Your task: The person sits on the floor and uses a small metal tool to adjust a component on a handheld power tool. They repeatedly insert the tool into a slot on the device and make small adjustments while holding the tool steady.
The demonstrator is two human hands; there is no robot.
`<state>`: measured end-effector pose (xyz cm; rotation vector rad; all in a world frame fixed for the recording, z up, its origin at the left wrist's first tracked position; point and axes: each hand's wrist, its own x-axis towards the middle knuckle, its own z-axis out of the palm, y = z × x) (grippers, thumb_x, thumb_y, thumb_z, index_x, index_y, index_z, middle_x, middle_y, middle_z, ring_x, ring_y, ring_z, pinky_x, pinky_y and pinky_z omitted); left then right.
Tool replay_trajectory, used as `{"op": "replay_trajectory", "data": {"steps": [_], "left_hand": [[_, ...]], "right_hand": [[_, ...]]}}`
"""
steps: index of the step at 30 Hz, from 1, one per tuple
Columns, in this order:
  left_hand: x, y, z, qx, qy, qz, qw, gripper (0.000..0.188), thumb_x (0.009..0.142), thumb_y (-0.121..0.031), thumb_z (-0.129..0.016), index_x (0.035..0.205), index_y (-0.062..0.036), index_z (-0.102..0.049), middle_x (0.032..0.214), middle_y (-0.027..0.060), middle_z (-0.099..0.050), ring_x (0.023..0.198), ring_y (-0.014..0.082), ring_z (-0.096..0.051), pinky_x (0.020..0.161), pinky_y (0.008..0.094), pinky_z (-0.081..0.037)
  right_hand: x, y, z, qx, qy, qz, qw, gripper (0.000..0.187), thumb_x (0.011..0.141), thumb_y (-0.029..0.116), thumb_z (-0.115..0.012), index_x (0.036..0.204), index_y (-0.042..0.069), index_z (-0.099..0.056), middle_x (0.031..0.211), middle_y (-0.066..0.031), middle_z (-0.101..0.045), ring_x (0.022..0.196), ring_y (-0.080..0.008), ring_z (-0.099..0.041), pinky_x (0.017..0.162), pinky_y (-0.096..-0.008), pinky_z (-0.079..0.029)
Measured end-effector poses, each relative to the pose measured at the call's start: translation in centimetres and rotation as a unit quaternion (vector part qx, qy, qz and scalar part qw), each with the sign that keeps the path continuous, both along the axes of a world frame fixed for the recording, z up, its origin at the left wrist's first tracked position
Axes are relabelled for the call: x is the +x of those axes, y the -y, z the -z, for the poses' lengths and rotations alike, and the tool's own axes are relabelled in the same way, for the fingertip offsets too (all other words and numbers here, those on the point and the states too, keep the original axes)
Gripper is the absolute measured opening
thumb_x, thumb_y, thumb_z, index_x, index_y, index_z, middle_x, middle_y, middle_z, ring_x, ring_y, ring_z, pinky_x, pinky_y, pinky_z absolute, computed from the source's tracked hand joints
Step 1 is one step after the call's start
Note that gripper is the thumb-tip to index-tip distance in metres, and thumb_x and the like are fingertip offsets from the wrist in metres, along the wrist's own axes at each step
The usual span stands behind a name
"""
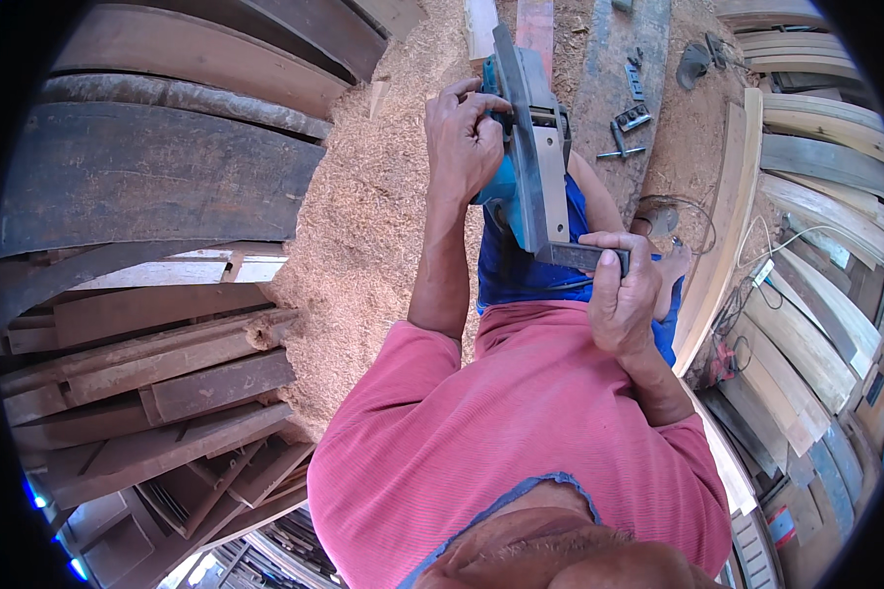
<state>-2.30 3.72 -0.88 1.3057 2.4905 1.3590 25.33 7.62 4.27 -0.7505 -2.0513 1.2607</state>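
A teal electric planer (501, 187) rests sole-up above my lap. My left hand (464, 137) is closed around its body on the far left side, with the fingers curled near the middle. Lying along the planer's metal sole (552, 187) is an L-shaped try square (584, 257), its long strip running away from me. My right hand (626, 293) grips the short dark end of the square, with the thumb raised against it and the fingers partly hidden. Whether the strip lies flat on the sole, I cannot tell.
Wood shavings (363, 216) cover the floor at left. On a plank (604, 88) ahead lie a T-shaped metal tool (621, 142) and several small metal parts (634, 117). Stacked dark boards (157, 177) stand at left, paler boards (805, 363) at right. A cable (732, 314) loops beside them.
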Motion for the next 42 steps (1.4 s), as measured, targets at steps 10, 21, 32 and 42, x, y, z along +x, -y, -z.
{"op": "replay_trajectory", "data": {"steps": [10, 21, 32, 42], "left_hand": [[-0.1, 0.0, 0.0, 0.010, -0.002, 0.002, 1.000, 0.035, 0.080, -0.004, -0.058, 0.100, -0.0102, -0.085, 0.134, 0.0237, -0.071, 0.125, 0.0405, -0.062, 0.114, 0.0510, -0.046], [-0.4, 0.2, 0.0, 0.003, -0.012, 0.038, 0.999, 0.038, 0.082, 0.000, -0.055, 0.104, -0.0081, -0.084, 0.142, 0.0228, -0.068, 0.136, 0.0385, -0.057, 0.119, 0.0500, -0.046], [-0.3, 0.2, -0.6, -0.028, -0.068, 0.020, 0.997, 0.038, 0.082, -0.003, -0.057, 0.099, -0.0137, -0.089, 0.142, 0.0216, -0.069, 0.135, 0.0395, -0.058, 0.118, 0.0516, -0.046], [-0.1, 0.0, -0.7, -0.041, -0.049, -0.015, 0.998, 0.040, 0.085, -0.009, -0.055, 0.105, -0.0160, -0.089, 0.143, 0.0226, -0.068, 0.132, 0.0413, -0.059, 0.118, 0.0528, -0.046]], "right_hand": [[0.2, 0.6, -0.7, -0.006, 0.009, -0.001, 1.000, 0.017, 0.110, 0.005, -0.053, 0.118, -0.004, -0.064, 0.097, -0.0183, -0.074, 0.075, -0.0303, -0.072, 0.071, -0.0412, -0.057], [0.0, 0.6, -1.0, -0.007, 0.015, -0.007, 1.000, 0.017, 0.109, 0.004, -0.053, 0.118, -0.005, -0.064, 0.099, -0.0194, -0.074, 0.081, -0.0327, -0.075, 0.075, -0.0424, -0.058], [-0.3, 0.4, -1.2, 0.005, 0.016, -0.013, 1.000, 0.016, 0.109, 0.004, -0.053, 0.119, -0.005, -0.063, 0.098, -0.0194, -0.074, 0.078, -0.0329, -0.074, 0.073, -0.0430, -0.058], [-0.3, 0.1, -1.3, 0.004, 0.012, -0.011, 1.000, 0.016, 0.109, 0.004, -0.052, 0.119, -0.004, -0.063, 0.098, -0.0191, -0.075, 0.077, -0.0331, -0.074, 0.072, -0.0431, -0.057]]}}
